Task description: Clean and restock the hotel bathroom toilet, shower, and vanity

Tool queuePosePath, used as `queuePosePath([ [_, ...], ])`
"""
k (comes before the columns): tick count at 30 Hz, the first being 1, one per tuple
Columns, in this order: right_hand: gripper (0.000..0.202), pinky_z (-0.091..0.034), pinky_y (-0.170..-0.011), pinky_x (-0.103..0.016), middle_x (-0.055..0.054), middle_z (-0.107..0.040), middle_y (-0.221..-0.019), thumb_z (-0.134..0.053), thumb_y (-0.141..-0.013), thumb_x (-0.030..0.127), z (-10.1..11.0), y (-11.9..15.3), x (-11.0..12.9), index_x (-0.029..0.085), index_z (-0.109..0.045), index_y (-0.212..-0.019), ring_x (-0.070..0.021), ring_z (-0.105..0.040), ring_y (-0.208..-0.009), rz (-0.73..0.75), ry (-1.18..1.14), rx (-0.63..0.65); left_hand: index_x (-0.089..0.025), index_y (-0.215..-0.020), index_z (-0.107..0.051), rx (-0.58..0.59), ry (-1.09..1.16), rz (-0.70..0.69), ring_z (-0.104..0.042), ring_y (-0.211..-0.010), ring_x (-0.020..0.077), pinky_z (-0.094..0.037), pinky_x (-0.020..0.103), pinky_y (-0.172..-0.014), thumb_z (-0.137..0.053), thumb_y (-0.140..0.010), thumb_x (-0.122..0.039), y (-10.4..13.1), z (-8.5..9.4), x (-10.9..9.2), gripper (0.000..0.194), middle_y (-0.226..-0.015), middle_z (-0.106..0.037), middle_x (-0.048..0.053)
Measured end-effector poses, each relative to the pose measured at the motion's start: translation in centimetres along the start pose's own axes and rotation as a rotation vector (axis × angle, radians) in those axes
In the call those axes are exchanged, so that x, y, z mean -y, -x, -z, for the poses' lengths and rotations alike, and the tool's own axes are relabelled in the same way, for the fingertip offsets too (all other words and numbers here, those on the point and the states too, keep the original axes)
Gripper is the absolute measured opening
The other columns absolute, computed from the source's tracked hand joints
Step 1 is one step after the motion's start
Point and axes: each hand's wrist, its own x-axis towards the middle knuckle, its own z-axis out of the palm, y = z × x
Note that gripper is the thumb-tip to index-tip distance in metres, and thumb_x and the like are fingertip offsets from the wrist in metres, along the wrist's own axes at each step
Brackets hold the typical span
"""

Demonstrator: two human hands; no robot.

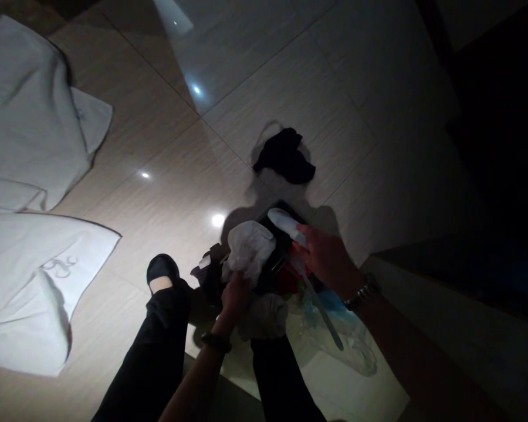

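Observation:
My left hand has its fingers closed at the lower edge of a crumpled white bag or cloth. My right hand grips a white, elongated object with a rounded end, whose kind I cannot make out. Below both lies a dark container or pile, mostly in shadow. A red item shows beside my right hand. From there a pale, long handle slants down to the right, over a clear plastic bag.
A black cloth item with a thin strap lies on the tiled floor ahead. White towels with embroidered lettering spread at the left. My black shoe stands left of the pile. The right side is very dark, with a raised edge.

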Motion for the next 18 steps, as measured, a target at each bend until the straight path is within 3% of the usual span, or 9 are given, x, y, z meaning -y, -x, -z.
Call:
queuePosePath([
  [5, 0.031, -0.053, -0.089, -0.032, -0.014, -0.068, -0.128, -0.048, -0.100, 0.016, -3.6, -3.0, -0.6, 0.013, -0.057, -0.130, -0.0240, -0.069, -0.106, 0.054, 0.064, 0.128, -0.012, -0.135, -0.052, 0.010, 0.054, -0.048, -0.070, -0.110, 0.0320, -0.050, 0.036, -0.082, -0.038, -0.098, -0.018, -5.2, -0.3, -4.3, 0.040, -0.116, -0.073, 0.018],
  [9, 0.037, -0.049, -0.101, -0.041, -0.012, -0.056, -0.145, -0.048, -0.094, 0.007, -5.8, -6.2, -2.9, 0.014, -0.060, -0.129, -0.0276, -0.062, -0.119, 0.224, 0.068, 0.086, -0.012, -0.131, -0.055, 0.015, 0.077, -0.097, -0.069, -0.111, 0.0334, -0.050, 0.038, -0.083, -0.040, -0.095, -0.013, -6.9, -0.3, -5.5, 0.039, -0.116, -0.073, 0.019],
  [11, 0.053, -0.042, -0.111, -0.046, -0.011, -0.046, -0.155, -0.057, -0.090, 0.009, -6.7, -6.0, -4.3, 0.017, -0.050, -0.142, -0.0287, -0.052, -0.133, 0.236, -0.026, -0.026, -0.013, -0.132, -0.055, 0.001, 0.102, -0.109, -0.067, -0.114, 0.0307, -0.050, 0.036, -0.086, -0.041, -0.096, -0.016, -6.0, 0.1, -5.0, 0.038, -0.121, -0.071, 0.018],
  [13, 0.065, -0.037, -0.117, -0.043, -0.013, -0.043, -0.156, -0.062, -0.090, 0.016, -8.2, -4.3, -5.8, 0.015, -0.038, -0.151, -0.0263, -0.043, -0.141, 0.080, -0.080, -0.084, -0.014, -0.138, -0.050, -0.020, 0.135, -0.104, -0.067, -0.116, 0.0259, -0.049, 0.032, -0.088, -0.044, -0.098, -0.020, -3.9, 0.4, -3.8, 0.041, -0.126, -0.070, 0.015],
  [16, 0.049, -0.045, -0.108, -0.034, -0.021, -0.056, -0.138, -0.053, -0.098, 0.022, -12.1, -1.4, -7.4, 0.006, -0.045, -0.144, -0.0235, -0.054, -0.129, -0.220, -0.036, 0.063, -0.014, -0.138, -0.049, -0.019, 0.162, -0.057, -0.069, -0.109, 0.0241, -0.048, 0.030, -0.083, -0.046, -0.099, -0.029, 0.0, 0.2, -1.1, 0.042, -0.119, -0.073, 0.013],
  [18, 0.035, -0.051, -0.094, -0.031, -0.021, -0.065, -0.122, -0.052, -0.098, 0.020, -15.1, -0.7, -7.8, 0.005, -0.059, -0.130, -0.0236, -0.064, -0.112, -0.261, 0.005, 0.204, -0.015, -0.129, -0.057, 0.035, 0.152, -0.026, -0.070, -0.106, 0.0269, -0.048, 0.032, -0.079, -0.048, -0.098, -0.034, 2.2, -0.9, 0.4, 0.038, -0.113, -0.075, 0.012],
])
